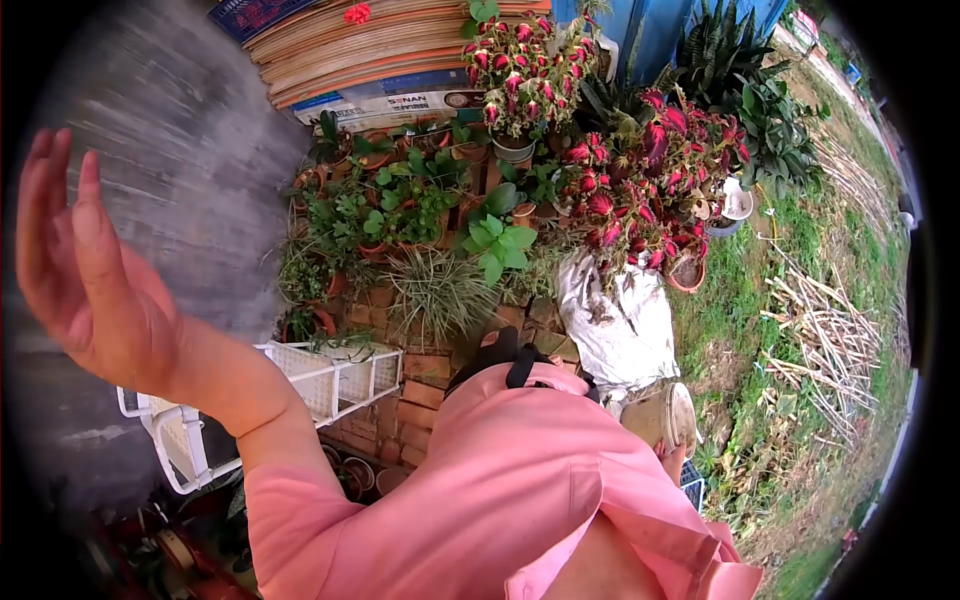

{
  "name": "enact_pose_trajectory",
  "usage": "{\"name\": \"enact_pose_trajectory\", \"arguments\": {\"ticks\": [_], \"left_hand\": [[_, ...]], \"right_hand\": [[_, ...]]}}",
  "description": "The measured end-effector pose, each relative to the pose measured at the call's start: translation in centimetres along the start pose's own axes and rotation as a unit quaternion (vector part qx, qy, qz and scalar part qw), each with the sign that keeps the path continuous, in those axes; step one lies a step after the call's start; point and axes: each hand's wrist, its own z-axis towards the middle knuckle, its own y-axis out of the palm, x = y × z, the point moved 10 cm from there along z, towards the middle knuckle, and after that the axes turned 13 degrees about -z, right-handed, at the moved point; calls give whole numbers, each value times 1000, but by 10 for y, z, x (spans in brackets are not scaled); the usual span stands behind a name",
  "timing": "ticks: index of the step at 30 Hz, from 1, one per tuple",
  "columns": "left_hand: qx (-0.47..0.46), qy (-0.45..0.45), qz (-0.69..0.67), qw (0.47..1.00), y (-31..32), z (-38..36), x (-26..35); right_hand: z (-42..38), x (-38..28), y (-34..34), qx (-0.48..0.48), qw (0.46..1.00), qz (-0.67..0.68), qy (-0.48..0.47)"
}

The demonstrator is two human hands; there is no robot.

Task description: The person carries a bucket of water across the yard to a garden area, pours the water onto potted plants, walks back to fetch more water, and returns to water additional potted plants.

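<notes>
My left hand is raised at the left, in front of the grey wall, with its fingers stretched out and nothing in it. At the lower right, my right hand is mostly hidden behind my pink shirt. Its visible fingers are against a beige, round-rimmed pot, tilted on its side near my hip. Just beyond that pot lies a dirty white sack. Below my left forearm stands a white metal rack.
Potted green plants crowd the brick floor ahead. Red-leaved coleus grow in pots to the right. Stacked boards lean at the back. Dry sticks lie on the grass at the far right.
</notes>
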Motion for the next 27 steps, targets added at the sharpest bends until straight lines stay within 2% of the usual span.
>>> {"name": "enact_pose_trajectory", "arguments": {"ticks": [2, 3, 4, 5, 6, 7, 9, 10, 13, 16, 21, 24, 27], "left_hand": [[-50, -18, -125, 991, 15, 16, 15], [-135, -31, -210, 968, 25, 23, 22], [-216, -59, -289, 931, 34, 26, 30], [-302, -64, -306, 901, 44, 25, 40], [-362, -48, -298, 882, 53, 20, 50], [-404, -30, -285, 869, 62, 15, 57], [-445, -8, -267, 855, 74, 8, 65], [-456, 7, -259, 851, 80, 5, 69], [-477, 34, -250, 842, 91, 0, 74], [-489, 55, -242, 836, 96, -1, 79], [-490, 83, -224, 838, 99, 6, 82], [-475, 101, -194, 852, 94, 17, 81], [-427, 126, -141, 884, 76, 43, 76]], "right_hand": [[-36, -10, 28, -48, 999, 10, -16], [-58, -22, 42, -47, 996, -33, -69], [-46, -19, 33, -58, 994, -62, -72], [-46, -20, 37, -71, 990, -93, -75], [-45, -17, 36, -52, 998, -35, -30], [-69, -20, 53, -28, 999, 25, 14], [-57, -19, 45, -35, 999, -11, -7], [-51, -18, 42, -37, 999, -27, -17], [-43, -8, 31, 31, 999, 22, 37], [-14, 8, 2, 139, 986, 29, 86], [-3, 19, -12, 138, 985, 49, 87], [3, 30, -25, 202, 967, 81, 130], [14, 33, -26, 139, 983, 71, 100]]}}
